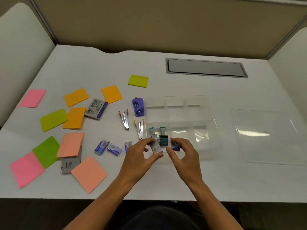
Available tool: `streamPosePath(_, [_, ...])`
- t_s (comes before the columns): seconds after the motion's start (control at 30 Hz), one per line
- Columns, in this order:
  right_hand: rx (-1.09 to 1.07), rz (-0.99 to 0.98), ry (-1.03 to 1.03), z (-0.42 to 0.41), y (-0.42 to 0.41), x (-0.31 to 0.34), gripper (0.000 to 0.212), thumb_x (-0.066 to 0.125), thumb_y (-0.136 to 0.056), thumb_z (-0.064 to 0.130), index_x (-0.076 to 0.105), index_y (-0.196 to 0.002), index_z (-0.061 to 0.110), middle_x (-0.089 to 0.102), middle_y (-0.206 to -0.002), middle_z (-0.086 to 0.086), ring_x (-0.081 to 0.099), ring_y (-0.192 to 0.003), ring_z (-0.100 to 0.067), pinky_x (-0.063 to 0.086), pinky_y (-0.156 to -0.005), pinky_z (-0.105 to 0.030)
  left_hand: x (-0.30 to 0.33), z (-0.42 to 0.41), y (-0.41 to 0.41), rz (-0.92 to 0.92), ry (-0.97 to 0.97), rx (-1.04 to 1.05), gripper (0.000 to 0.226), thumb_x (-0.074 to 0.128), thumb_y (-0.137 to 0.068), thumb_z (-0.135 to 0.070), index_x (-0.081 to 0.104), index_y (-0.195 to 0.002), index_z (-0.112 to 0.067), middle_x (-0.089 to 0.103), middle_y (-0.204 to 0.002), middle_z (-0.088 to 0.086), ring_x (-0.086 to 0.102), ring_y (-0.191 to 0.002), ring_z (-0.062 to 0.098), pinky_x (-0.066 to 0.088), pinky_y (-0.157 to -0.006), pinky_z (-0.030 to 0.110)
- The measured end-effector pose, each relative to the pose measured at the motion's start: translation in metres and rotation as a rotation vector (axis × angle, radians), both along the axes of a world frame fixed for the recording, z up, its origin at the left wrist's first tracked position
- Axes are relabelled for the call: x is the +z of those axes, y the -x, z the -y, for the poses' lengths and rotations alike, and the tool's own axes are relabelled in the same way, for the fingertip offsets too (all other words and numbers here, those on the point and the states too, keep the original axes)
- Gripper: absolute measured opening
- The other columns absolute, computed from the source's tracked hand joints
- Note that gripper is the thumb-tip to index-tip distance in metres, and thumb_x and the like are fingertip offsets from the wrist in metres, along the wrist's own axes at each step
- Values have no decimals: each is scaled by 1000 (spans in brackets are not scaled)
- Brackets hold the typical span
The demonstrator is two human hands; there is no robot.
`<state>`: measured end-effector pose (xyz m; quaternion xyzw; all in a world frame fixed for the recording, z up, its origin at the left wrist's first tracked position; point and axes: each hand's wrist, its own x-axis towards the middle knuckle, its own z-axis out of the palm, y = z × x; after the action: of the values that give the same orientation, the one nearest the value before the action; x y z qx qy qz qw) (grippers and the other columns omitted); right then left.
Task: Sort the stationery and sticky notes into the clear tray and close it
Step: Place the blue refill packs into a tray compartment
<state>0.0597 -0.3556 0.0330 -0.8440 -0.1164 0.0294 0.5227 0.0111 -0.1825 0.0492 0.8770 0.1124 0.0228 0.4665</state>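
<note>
Your left hand (141, 155) has its grip pinched on a small staple box (157, 148) at the near left corner of the clear tray (207, 130), and your right hand (184, 153) pinches another small box (176, 146) just beside it. Two stamps (162, 136) stand in that corner compartment. Left of the tray, sticky notes (75, 97), staplers (124, 119) and more staple boxes (108, 147) lie on the counter (216, 180); the lid (269, 136) lies to its right.

Clear tray (207, 130) lying open, lid (269, 136) flat beside it. Coloured sticky notes (75, 97) scattered left, staple boxes (101, 146) and staplers (124, 119) nearer.
</note>
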Motion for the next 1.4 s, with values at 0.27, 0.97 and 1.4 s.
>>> streamPosePath(0.27, [-37, -119, -64, 57, -26, -10, 39, 73, -84, 30, 58, -120, 30, 63, -111, 15, 59, -105, 4, 45, -84, -5, -10, 63, -46, -17, -96, -71, 52, 74, -80, -34, 53, -127, -24, 56, -130, -6, 47, -110, 2, 33, -83, 0])
streamPosePath(0.97, [-152, -42, 145, 41, -42, -17, 28, 63, -92, 33, 60, -119, 26, 62, -107, 19, 59, -94, -4, 56, -81, -23, -43, 56, -71, 16, -244, -173, 58, 73, -81, -33, 48, -133, -22, 51, -137, 2, 46, -127, 18, 36, -110, 34])
streamPosePath(1.4, [161, 8, 87, -33, -13, -2, 28, 64, -92, 27, 61, -120, 24, 61, -112, 14, 60, -97, -1, 46, -85, -6, -43, -15, -12, 136, -211, 63, 49, 64, -88, -32, 50, -133, -22, 49, -140, -2, 37, -135, 14, 29, -111, 30])
